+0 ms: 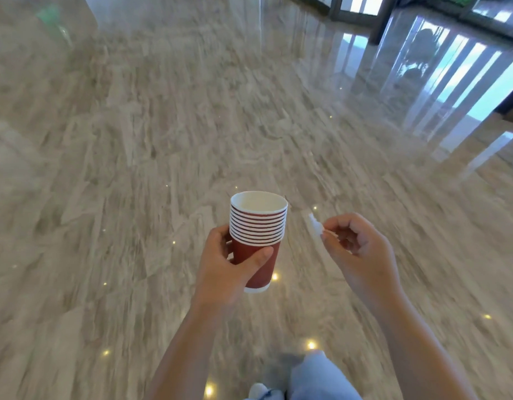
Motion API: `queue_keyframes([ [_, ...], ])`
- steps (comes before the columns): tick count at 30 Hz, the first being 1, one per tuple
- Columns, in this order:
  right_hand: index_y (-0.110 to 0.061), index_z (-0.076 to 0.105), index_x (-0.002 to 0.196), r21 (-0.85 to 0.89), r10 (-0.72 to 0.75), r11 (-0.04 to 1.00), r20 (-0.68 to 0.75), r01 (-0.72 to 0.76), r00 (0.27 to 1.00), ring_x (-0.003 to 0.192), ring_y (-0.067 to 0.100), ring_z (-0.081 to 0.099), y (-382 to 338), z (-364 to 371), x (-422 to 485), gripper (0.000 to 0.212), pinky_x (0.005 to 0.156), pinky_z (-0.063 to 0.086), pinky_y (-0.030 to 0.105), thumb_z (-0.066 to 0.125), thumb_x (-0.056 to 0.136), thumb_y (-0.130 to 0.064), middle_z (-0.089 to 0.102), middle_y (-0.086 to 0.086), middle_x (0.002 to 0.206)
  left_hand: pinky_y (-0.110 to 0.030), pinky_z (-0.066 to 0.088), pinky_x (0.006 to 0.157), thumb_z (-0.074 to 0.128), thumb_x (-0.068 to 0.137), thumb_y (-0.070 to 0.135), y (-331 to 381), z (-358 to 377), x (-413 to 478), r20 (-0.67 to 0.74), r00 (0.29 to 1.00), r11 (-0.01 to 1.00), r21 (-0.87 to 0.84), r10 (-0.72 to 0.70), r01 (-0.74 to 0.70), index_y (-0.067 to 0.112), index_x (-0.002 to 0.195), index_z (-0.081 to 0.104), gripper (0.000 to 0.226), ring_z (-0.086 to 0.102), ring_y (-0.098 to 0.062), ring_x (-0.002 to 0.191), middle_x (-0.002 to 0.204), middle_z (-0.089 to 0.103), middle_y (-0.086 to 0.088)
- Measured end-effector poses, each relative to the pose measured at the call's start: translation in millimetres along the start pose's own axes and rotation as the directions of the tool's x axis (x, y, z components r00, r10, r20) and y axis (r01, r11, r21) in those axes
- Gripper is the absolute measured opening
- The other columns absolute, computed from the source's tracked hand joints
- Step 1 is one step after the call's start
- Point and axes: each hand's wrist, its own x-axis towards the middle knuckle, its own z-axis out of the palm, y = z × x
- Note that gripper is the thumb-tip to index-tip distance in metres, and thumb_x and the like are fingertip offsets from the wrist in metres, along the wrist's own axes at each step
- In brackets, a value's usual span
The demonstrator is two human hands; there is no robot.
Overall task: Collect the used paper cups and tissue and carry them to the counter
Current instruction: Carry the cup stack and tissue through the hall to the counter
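Polished marble floor (163,140) lies beneath. Left hand (229,264) curls fingers and thumb around a stack of red paper cups (256,241); right hand (356,243) pinches white tissue (315,225) at its fingertips.

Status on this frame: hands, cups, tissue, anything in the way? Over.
Left hand grips nested stack of red paper cups. Right hand pinches small white tissue. Counter not in view; polished floor ahead, blurred.
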Motion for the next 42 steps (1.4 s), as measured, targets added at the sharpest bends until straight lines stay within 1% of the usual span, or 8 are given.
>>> queue_keyframes([
  [5,-0.030,0.060,0.072,-0.035,0.038,0.999,-0.065,-0.041,0.997,0.058,0.004,0.051,33.1,4.9,108.1,0.027,0.055,0.038,0.010,0.066,0.077,-0.004,0.058,-0.013,0.065,-0.008,0.048,0.064,0.085,0.058,0.017,5.2,36.7,110.5,0.026,1.000,1.000,0.015,-0.003,0.003,0.032,0.094,0.054,0.050,0.062,0.006,0.087,0.094,0.066,0.014],
  [9,-0.038,0.061,0.074,-0.010,0.029,1.000,-0.065,-0.030,0.997,0.060,0.004,0.051,53.5,6.5,212.6,0.032,0.059,0.039,0.014,0.066,0.078,-0.006,0.059,-0.010,0.068,-0.006,0.047,0.064,0.085,0.061,0.013,18.7,72.2,207.5,0.023,0.999,0.999,0.015,0.035,-0.035,0.031,0.094,0.054,0.049,0.062,0.008,0.086,0.096,0.065,0.012],
  [12,-0.034,0.061,0.073,0.015,0.008,1.000,-0.029,-0.008,1.000,0.062,0.008,0.051,55.8,4.6,291.3,0.032,0.061,0.040,0.021,0.065,0.079,-0.003,0.059,-0.007,0.071,-0.005,0.046,0.063,0.084,0.061,0.011,35.0,97.9,276.5,0.004,0.999,0.999,0.025,0.043,-0.043,0.029,0.094,0.053,0.048,0.061,0.010,0.082,0.096,0.064,0.011],
  [15,-0.031,0.061,0.072,0.053,-0.025,0.998,-0.047,0.028,0.999,0.062,0.008,0.050,52.6,2.7,363.5,0.031,0.058,0.040,0.015,0.065,0.078,-0.001,0.058,-0.007,0.070,-0.006,0.047,0.063,0.084,0.060,0.011,53.4,118.8,341.5,0.003,0.999,0.998,0.021,0.054,-0.054,0.029,0.093,0.053,0.049,0.061,0.009,0.082,0.096,0.064,0.010],
  [20,-0.035,0.061,0.071,0.046,-0.022,0.999,-0.041,0.024,0.999,0.061,0.003,0.051,60.3,13.8,464.1,0.034,0.057,0.039,0.011,0.065,0.079,-0.002,0.059,-0.018,0.067,-0.008,0.048,0.062,0.080,0.049,0.034,74.7,136.1,434.0,-0.009,0.998,0.998,0.009,0.057,-0.057,0.026,0.097,0.053,0.055,0.061,0.008,0.083,0.094,0.064,0.010],
  [25,-0.036,0.062,0.072,0.059,0.019,0.998,-0.047,-0.016,0.999,0.062,0.004,0.052,82.4,46.1,563.3,0.036,0.058,0.041,0.010,0.065,0.078,0.000,0.060,-0.017,0.067,-0.005,0.046,0.058,0.082,0.060,0.014,69.8,146.1,542.0,-0.004,0.999,0.999,0.022,0.040,-0.040,0.024,0.096,0.055,0.046,0.061,0.010,0.077,0.090,0.063,0.009],
  [34,-0.032,0.060,0.069,0.031,-0.018,0.999,-0.038,0.019,0.999,0.057,0.000,0.050,81.0,146.5,793.1,0.034,0.055,0.038,0.008,0.066,0.077,0.001,0.059,-0.015,0.064,-0.006,0.047,0.061,0.079,0.043,0.042,95.9,129.1,787.6,-0.032,0.998,0.999,-0.009,0.052,-0.052,0.030,0.093,0.054,0.058,0.062,0.010,0.084,0.095,0.064,0.012],
  [42,-0.034,0.061,0.069,0.028,0.001,1.000,-0.047,0.000,0.999,0.059,0.004,0.051,94.1,194.0,954.8,0.037,0.056,0.040,0.011,0.066,0.077,0.001,0.060,-0.011,0.066,-0.008,0.048,0.062,0.081,0.046,0.039,114.4,139.3,970.2,-0.009,0.999,0.999,0.003,0.051,-0.051,0.030,0.095,0.054,0.056,0.063,0.007,0.086,0.089,0.067,0.017],
])
